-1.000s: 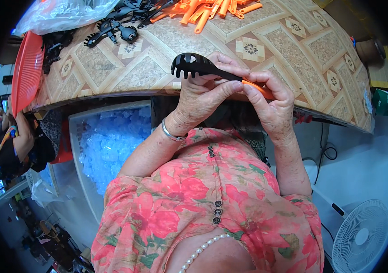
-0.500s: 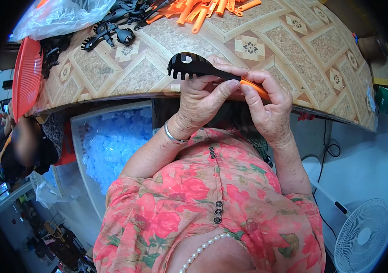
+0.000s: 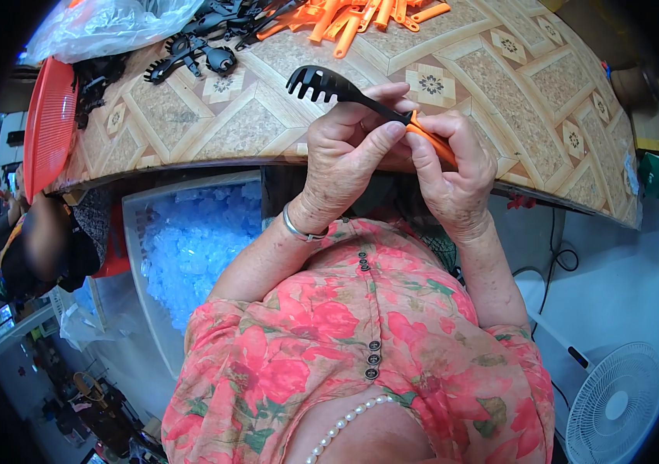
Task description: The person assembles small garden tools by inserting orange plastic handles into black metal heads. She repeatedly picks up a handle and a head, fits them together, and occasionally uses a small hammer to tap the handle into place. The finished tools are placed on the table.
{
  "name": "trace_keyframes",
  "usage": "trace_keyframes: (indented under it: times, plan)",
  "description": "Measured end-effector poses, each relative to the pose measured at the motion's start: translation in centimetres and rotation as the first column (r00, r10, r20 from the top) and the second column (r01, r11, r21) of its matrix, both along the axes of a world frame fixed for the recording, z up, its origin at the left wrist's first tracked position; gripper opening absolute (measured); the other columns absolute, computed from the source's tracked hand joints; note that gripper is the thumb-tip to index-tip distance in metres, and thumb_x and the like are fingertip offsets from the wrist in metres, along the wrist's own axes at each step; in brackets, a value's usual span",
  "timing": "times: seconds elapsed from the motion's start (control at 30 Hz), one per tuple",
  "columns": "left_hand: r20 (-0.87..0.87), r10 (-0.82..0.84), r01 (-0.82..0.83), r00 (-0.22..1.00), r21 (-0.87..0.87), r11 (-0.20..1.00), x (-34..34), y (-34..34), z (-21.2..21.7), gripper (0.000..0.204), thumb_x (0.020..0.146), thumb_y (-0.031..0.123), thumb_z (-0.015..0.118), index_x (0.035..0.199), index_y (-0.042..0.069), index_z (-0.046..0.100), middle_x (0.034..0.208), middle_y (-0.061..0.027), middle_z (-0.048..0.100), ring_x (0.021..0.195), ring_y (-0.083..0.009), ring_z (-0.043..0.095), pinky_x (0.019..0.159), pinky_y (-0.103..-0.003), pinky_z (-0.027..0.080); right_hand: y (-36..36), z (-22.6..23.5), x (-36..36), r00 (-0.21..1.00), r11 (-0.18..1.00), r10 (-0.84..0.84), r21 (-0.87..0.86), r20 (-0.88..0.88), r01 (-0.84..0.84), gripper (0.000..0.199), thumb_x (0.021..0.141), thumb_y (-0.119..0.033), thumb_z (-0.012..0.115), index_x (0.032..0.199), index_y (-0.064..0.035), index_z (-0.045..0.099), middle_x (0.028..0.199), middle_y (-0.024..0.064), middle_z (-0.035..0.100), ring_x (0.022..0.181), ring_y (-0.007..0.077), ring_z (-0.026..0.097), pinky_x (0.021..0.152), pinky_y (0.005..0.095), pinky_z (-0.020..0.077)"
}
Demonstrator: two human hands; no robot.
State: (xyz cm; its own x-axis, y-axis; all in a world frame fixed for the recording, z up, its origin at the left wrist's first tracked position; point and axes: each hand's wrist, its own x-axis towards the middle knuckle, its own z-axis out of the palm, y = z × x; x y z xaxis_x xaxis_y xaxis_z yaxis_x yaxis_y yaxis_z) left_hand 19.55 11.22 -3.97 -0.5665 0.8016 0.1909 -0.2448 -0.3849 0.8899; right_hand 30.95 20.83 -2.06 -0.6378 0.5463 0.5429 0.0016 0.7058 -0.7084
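Black plastic toothed server (image 3: 321, 82), one, meeting an orange plastic handle (image 3: 439, 147) above the near edge of the patterned counter (image 3: 256, 127). Left hand (image 3: 342, 151) pinches the server's neck, right hand (image 3: 459, 172) the handle, apparently steadying the joint from both sides.

Pink floral blouse (image 3: 345, 317), dark round buttons (image 3: 373, 359); pearly necklace (image 3: 339, 426); silver bangle (image 3: 291, 223).

The bench (image 3: 260, 127) has a covering with pattern of beige panels, wood-like bands and small flower squares. At the right, a white fan (image 3: 617, 404) and a black cable (image 3: 567, 257) are seen against the pale floor (image 3: 624, 282). The left background is rather dark.
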Motion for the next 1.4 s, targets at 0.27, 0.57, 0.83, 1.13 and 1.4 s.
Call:
trace_keyframes:
  times: [0.27,0.57,0.83,1.13,1.4]
  plan:
    - [0.230,-0.121,0.129,0.966,-0.020,0.991,0.0,-0.9,1.2,0.029,0.092,0.008,0.056,0.117,-0.006,0.055,0.110,-0.0146,0.063,0.092,-0.0182,0.065,0.080,-0.030,0.056,1.9,-0.3,0.5,0.994,0.829,0.006,0.557,-0.111,0.057,0.030,0.068,-0.005,0.075,0.096,-0.0084,0.066,0.085,0.0050,0.062,0.073,0.0216,0.059,0.063,0.0308,0.0499]
    - [-0.129,-0.066,0.007,0.989,-0.412,0.911,0.2,-1.5,1.6,0.025,0.088,0.011,0.062,0.107,-0.005,0.063,0.091,-0.0094,0.067,0.080,-0.0137,0.065,0.077,-0.027,0.054,1.6,-0.7,1.2,0.993,0.790,0.028,0.612,-0.110,0.046,0.028,0.067,-0.006,0.072,0.095,-0.0075,0.068,0.088,0.0069,0.062,0.077,0.0219,0.060,0.064,0.0313,0.0500]
    - [0.040,0.029,-0.017,0.999,-0.263,0.965,0.5,-0.8,1.6,0.016,0.083,0.001,0.066,0.097,-0.006,0.066,0.087,-0.0092,0.068,0.074,-0.0131,0.065,0.070,-0.025,0.055,2.1,0.5,0.6,0.973,0.971,0.207,-0.100,-0.104,-0.217,0.022,0.070,0.001,0.069,0.088,-0.0045,0.059,0.082,0.0103,0.059,0.077,0.0259,0.061,0.067,0.0340,0.0480]
    - [-0.016,-0.089,0.084,0.996,-0.211,0.974,0.5,0.5,2.1,0.026,0.081,-0.002,0.065,0.107,-0.001,0.062,0.098,-0.0044,0.065,0.088,-0.0112,0.061,0.081,-0.024,0.049,3.1,0.9,1.9,0.970,0.931,0.223,-0.315,0.095,-0.183,0.017,0.082,-0.011,0.067,0.096,-0.0047,0.062,0.087,0.0117,0.066,0.082,0.0227,0.065,0.073,0.0327,0.0501]
    - [-0.130,-0.118,0.096,0.984,-0.166,0.982,0.3,0.6,1.4,0.026,0.083,0.000,0.065,0.109,0.001,0.063,0.095,-0.0012,0.064,0.084,-0.0054,0.058,0.074,-0.019,0.047,3.0,2.0,2.1,0.957,0.927,0.249,-0.323,0.147,-0.191,0.016,0.086,-0.008,0.062,0.100,-0.0010,0.063,0.084,0.0103,0.066,0.077,0.0132,0.063,0.068,0.0275,0.0498]
